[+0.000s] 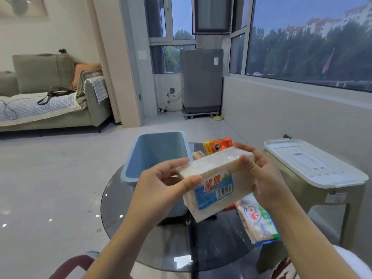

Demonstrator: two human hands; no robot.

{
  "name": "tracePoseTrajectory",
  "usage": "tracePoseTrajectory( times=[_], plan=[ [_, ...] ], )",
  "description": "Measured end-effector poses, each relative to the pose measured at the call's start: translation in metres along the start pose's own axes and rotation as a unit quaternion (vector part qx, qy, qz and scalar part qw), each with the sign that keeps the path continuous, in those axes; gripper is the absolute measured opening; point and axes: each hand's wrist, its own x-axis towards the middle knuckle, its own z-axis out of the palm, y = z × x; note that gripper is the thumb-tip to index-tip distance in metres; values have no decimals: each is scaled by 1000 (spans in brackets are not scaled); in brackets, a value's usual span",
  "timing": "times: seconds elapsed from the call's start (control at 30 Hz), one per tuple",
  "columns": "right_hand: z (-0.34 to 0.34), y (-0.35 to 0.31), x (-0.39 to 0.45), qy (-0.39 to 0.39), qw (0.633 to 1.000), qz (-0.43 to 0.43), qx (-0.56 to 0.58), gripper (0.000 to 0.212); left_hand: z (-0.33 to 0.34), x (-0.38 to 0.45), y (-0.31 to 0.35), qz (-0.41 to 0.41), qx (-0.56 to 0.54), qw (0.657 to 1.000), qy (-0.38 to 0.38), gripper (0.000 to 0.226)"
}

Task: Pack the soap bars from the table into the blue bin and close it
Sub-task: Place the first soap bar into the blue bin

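Both hands hold one white wrapped soap bar [215,184] with a blue label, lifted above the round glass table [145,244]. My left hand [161,188] grips its left end and my right hand [259,178] grips its right end. The open blue bin [155,156] stands on the table just behind and left of the bar; what shows of its inside is bare. An orange and yellow soap pack [218,145] lies behind the bar. A white and green soap pack [256,220] lies on the table under my right forearm. The white bin lid [310,162] rests on a stool at the right.
A beige plastic stool [342,200] stands right of the table and carries the lid. A small tan item [198,155] lies beside the bin. A sofa is at the far left, a washing machine at the back, and a low wall under windows at the right.
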Motion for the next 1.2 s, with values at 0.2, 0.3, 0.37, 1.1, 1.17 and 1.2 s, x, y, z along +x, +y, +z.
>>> tracePoseTrajectory(
  times=[0.2, 0.3, 0.37, 1.1, 1.17, 1.2],
  plan=[
    [22, -18, 44, 44, 997, -11, 63, 54, -25, 66, 34, 1, 121, 990, -69, 60],
    [34, -12, 67, 51, 997, -1, 63, 58, -32, 102, 39, -26, 178, 971, -157, 38],
    [41, -4, 80, 53, 997, 8, 60, 58, -35, 122, 38, -46, 219, 955, -193, 34],
    [88, 67, 141, -12, 980, 74, -186, 45, -76, 182, -37, -213, 340, 915, -32, 51],
    [87, 73, 135, -13, 980, 94, -177, 48, -70, 187, -51, -234, 357, 903, -41, 56],
    [86, 76, 133, -12, 979, 103, -177, 49, -66, 189, -59, -245, 365, 897, -50, 56]
  ],
)
